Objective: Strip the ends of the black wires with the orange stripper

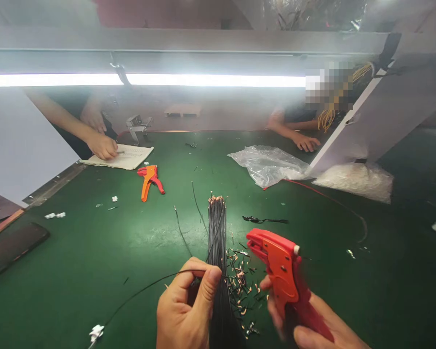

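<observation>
My left hand (189, 305) pinches a thin black wire (141, 290) between thumb and forefinger, and the wire runs left to a white connector (96, 332). Beneath and beside that hand lies a thick bundle of black wires (217, 228) with bare copper ends at its top. My right hand (312, 320) grips a red and orange wire stripper (281, 271), its jaws pointing up and left, apart from the wire. Cut black bits and copper scraps (241, 286) are scattered between the bundle and the stripper.
A second orange stripper (150, 182) lies at the back left. Behind it, a person's hand (103, 145) rests on a notebook (132, 157). Another person's hand (305, 141) is near a clear plastic bag (272, 165). A dark object (14, 249) sits at left.
</observation>
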Action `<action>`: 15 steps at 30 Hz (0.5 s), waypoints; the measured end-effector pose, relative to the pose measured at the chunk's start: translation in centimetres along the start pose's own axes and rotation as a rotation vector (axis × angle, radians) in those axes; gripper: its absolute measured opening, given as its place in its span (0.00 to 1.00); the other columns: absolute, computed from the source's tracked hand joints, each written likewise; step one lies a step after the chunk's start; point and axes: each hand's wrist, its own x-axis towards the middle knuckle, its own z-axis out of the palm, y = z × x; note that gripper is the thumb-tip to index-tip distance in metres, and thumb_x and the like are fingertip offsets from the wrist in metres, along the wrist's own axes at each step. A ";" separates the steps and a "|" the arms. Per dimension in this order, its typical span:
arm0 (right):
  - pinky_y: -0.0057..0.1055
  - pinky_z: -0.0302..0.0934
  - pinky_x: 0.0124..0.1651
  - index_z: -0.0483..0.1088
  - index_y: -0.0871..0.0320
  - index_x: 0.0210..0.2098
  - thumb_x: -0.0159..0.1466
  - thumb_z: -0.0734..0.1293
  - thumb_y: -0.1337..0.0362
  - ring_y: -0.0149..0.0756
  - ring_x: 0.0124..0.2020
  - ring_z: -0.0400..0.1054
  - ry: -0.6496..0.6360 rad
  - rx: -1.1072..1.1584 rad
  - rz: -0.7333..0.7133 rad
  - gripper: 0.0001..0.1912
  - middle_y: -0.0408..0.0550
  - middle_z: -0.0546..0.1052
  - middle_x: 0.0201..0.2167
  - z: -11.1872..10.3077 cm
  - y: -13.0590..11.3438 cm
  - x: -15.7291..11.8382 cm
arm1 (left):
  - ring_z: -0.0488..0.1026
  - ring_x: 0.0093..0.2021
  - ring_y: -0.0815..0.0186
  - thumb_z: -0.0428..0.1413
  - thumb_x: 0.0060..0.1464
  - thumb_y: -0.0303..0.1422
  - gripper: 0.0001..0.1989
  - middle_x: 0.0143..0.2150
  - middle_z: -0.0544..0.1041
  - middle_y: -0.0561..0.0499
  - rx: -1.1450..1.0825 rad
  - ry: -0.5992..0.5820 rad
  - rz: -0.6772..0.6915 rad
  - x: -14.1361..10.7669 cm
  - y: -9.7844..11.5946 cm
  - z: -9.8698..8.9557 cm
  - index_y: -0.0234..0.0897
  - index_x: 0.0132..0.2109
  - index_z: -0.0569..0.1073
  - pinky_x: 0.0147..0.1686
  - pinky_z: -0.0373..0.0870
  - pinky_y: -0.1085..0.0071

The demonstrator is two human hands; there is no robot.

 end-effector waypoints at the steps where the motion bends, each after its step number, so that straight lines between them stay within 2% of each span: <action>1: 0.39 0.61 0.42 0.63 0.52 0.59 0.63 0.64 0.43 0.45 0.39 0.65 0.158 -0.184 -0.022 0.30 0.51 0.72 0.41 -0.1 0.0 0.1 | 0.64 0.23 0.71 0.66 0.50 0.45 0.15 0.24 0.69 0.55 0.012 0.006 0.052 -0.2 0.0 0.2 0.39 0.26 0.78 0.24 0.60 0.75; 3: 0.45 0.61 0.47 0.63 0.50 0.58 0.63 0.65 0.44 0.51 0.44 0.68 0.480 -0.535 -0.038 0.29 0.53 0.74 0.48 -0.7 0.3 0.6 | 0.69 0.27 0.68 0.65 0.53 0.40 0.10 0.26 0.73 0.54 0.024 -0.026 0.170 -0.5 -0.3 0.5 0.42 0.28 0.80 0.29 0.64 0.74; 5: 0.53 0.58 0.53 0.64 0.52 0.56 0.61 0.67 0.45 0.58 0.51 0.68 0.697 -0.773 -0.032 0.29 0.56 0.74 0.52 -1.5 1.1 1.3 | 0.72 0.29 0.67 0.63 0.56 0.37 0.06 0.27 0.75 0.53 0.046 -0.082 0.294 -0.8 -0.9 0.8 0.45 0.31 0.82 0.31 0.65 0.72; 7: 0.57 0.59 0.53 0.65 0.56 0.55 0.60 0.66 0.46 0.61 0.52 0.68 0.761 -0.904 0.014 0.29 0.59 0.75 0.52 -2.5 2.1 1.8 | 0.72 0.29 0.66 0.62 0.57 0.36 0.05 0.27 0.76 0.53 0.088 -0.114 0.414 -1.0 -1.7 1.1 0.47 0.34 0.83 0.31 0.65 0.72; 10: 0.57 0.63 0.50 0.65 0.60 0.55 0.62 0.64 0.44 0.60 0.50 0.70 0.767 -1.094 0.034 0.30 0.61 0.76 0.48 -3.4 3.4 2.0 | 0.71 0.28 0.65 0.62 0.58 0.38 0.05 0.27 0.76 0.53 0.131 -0.096 0.531 -1.1 -2.9 1.5 0.48 0.35 0.83 0.31 0.64 0.69; 15: 0.52 0.66 0.42 0.67 0.62 0.53 0.67 0.59 0.42 0.55 0.42 0.71 0.750 -1.351 -0.046 0.30 0.59 0.72 0.44 -3.0 4.5 1.7 | 0.69 0.27 0.63 0.62 0.58 0.42 0.08 0.25 0.76 0.52 0.209 -0.049 0.563 -1.0 -3.4 1.6 0.49 0.33 0.83 0.32 0.60 0.65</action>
